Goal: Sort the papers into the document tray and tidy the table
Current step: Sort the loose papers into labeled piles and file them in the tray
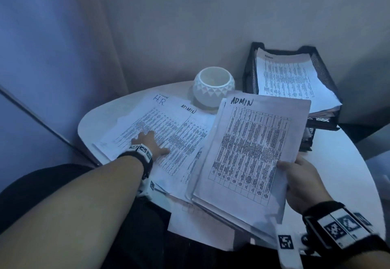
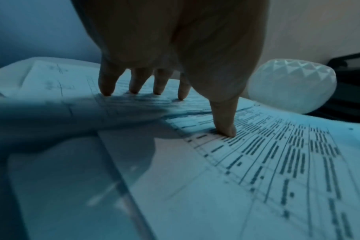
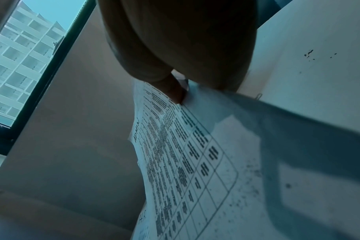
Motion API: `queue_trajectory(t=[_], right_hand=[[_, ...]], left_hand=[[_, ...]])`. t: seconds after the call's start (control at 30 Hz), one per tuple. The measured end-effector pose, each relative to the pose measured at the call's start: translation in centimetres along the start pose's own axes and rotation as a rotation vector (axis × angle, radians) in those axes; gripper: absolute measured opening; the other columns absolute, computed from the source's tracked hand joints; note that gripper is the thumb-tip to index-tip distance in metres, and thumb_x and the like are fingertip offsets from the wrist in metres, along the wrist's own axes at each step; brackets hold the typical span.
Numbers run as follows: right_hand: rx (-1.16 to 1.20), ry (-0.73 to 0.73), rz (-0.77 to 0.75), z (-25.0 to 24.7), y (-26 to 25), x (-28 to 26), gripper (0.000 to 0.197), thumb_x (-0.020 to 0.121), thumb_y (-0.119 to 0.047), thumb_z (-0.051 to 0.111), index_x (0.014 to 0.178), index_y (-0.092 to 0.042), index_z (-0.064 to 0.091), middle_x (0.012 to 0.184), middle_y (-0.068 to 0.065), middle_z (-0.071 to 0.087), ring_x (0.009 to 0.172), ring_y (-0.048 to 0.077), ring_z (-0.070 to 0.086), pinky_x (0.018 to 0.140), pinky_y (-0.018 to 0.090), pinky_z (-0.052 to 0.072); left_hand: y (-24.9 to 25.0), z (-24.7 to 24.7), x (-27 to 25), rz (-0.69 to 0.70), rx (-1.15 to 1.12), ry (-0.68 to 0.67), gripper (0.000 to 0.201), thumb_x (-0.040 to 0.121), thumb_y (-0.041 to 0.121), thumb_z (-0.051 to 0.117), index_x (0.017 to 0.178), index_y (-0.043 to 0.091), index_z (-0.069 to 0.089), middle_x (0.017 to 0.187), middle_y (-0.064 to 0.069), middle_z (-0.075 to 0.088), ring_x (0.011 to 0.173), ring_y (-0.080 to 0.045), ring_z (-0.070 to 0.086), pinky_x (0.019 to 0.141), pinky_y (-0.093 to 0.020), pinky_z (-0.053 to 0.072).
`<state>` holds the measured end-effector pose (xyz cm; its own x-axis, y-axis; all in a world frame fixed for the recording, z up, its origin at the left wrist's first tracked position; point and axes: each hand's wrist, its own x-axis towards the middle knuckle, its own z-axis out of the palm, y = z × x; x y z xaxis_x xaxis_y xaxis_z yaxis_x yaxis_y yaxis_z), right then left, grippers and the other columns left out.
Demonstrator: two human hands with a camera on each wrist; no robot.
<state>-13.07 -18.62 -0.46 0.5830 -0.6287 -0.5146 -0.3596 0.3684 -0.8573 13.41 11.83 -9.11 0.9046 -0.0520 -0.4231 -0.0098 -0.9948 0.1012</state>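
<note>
My right hand (image 1: 295, 176) pinches the lower right edge of a stack of sheets headed "ADMIN" (image 1: 251, 152), held tilted above the table; the thumb (image 3: 175, 92) lies on top of the stack (image 3: 195, 162). My left hand (image 1: 147, 142) rests spread on a sheet marked "H.R." (image 1: 143, 121), fingertips (image 2: 226, 129) pressing the printed table (image 2: 277, 162). Beside it lies another "ADMIN" sheet (image 1: 190, 129). The black mesh document tray (image 1: 249, 72) stands at the back right, its top tier holding a pile of papers (image 1: 291, 81).
A white faceted pot (image 1: 213, 87) stands on the round white table (image 1: 346, 163) between the loose papers and the tray; it shows too in the left wrist view (image 2: 292, 84). More sheets (image 1: 200, 226) overhang the near edge. A wall and curtain close the back.
</note>
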Motion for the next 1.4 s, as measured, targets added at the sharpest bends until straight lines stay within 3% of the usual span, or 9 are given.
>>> queue_trajectory(t=[0.1,0.23,0.37,0.5,0.57,0.7,0.9,1.1,1.4], right_hand=[[0.002,0.0,0.005,0.1,0.3,-0.2,0.034,0.1,0.008,0.046,0.123,-0.005,0.066,0.119,0.026,0.071,0.108,0.05,0.067,0.093,0.061,0.055],[0.018,0.005,0.001,0.3,-0.1,-0.5,0.031,0.099,0.009,0.046,0.116,-0.005,0.067,0.117,0.026,0.071,0.104,0.049,0.068,0.087,0.056,0.057],[0.072,0.011,0.011,0.1,-0.9,-0.9,0.032,0.1,0.009,0.045,0.121,-0.004,0.066,0.115,0.022,0.072,0.103,0.046,0.069,0.087,0.056,0.059],[0.111,0.005,0.013,-0.3,-1.5,-1.4,0.029,0.102,0.009,0.045,0.115,-0.008,0.066,0.111,0.017,0.073,0.096,0.04,0.07,0.076,0.044,0.058],[0.113,-0.002,0.009,-0.5,-1.7,-1.7,0.03,0.102,0.009,0.045,0.114,-0.009,0.066,0.109,0.016,0.073,0.094,0.037,0.07,0.074,0.042,0.057],[0.092,0.012,0.008,-1.0,-1.4,-1.9,0.034,0.101,0.009,0.045,0.124,-0.005,0.064,0.114,0.02,0.072,0.093,0.037,0.069,0.074,0.042,0.058],[0.078,0.027,0.024,-1.0,-1.2,-1.3,0.034,0.1,0.01,0.044,0.122,-0.005,0.066,0.12,0.027,0.07,0.106,0.047,0.068,0.081,0.048,0.058],[0.115,-0.036,0.038,-1.3,-1.5,-1.1,0.036,0.103,0.008,0.043,0.129,-0.007,0.064,0.124,0.02,0.072,0.113,0.043,0.068,0.093,0.053,0.057],[0.182,-0.052,0.06,-1.4,-1.5,-0.4,0.037,0.105,0.004,0.043,0.133,-0.01,0.063,0.13,0.016,0.071,0.121,0.04,0.065,0.111,0.06,0.046]], left_hand=[[-0.4,-0.2,-0.5,0.115,0.02,0.086,0.055,0.09,0.052,0.07,0.133,0.019,0.057,0.11,-0.004,0.069,0.085,-0.021,0.065,0.068,-0.033,0.053],[0.3,-1.8,-1.4,0.129,0.124,0.148,0.013,0.099,0.022,0.057,0.102,0.019,0.07,0.079,0.001,0.064,0.068,-0.017,0.06,0.06,-0.029,0.045],[3.5,-2.5,-4.0,0.244,0.03,0.151,0.015,0.099,0.028,0.055,0.092,0.023,0.067,0.083,0.002,0.066,0.073,-0.017,0.062,0.064,-0.028,0.046],[7.0,-1.6,-6.4,0.506,-0.225,-0.204,0.033,0.098,0.055,0.059,0.089,0.025,0.07,0.09,0.006,0.074,0.076,-0.014,0.071,0.075,-0.032,0.055],[7.2,-1.5,-6.2,0.478,-0.318,-0.227,0.043,0.097,0.062,0.056,0.094,0.022,0.073,0.092,0.007,0.077,0.08,-0.019,0.075,0.083,-0.036,0.058],[5.2,-1.2,-4.2,0.264,-0.21,0.074,0.058,0.085,0.062,0.071,0.126,0.022,0.064,0.13,-0.005,0.065,0.111,-0.025,0.066,0.096,-0.043,0.056],[4.7,1.5,-3.4,0.123,-0.015,-0.03,0.12,0.064,0.067,0.088,0.159,0.023,0.027,0.152,-0.016,0.04,0.134,-0.038,0.051,0.101,-0.05,0.053],[4.9,1.7,-2.3,0.079,0.101,-0.001,0.129,0.057,0.073,0.087,0.159,0.025,0.024,0.154,-0.017,0.038,0.142,-0.038,0.039,0.11,-0.059,0.039],[4.8,1.1,-1.3,0.054,-0.05,-0.042,0.108,0.067,0.052,0.091,0.155,0.022,0.037,0.146,-0.015,0.047,0.127,-0.038,0.054,0.101,-0.051,0.053]])
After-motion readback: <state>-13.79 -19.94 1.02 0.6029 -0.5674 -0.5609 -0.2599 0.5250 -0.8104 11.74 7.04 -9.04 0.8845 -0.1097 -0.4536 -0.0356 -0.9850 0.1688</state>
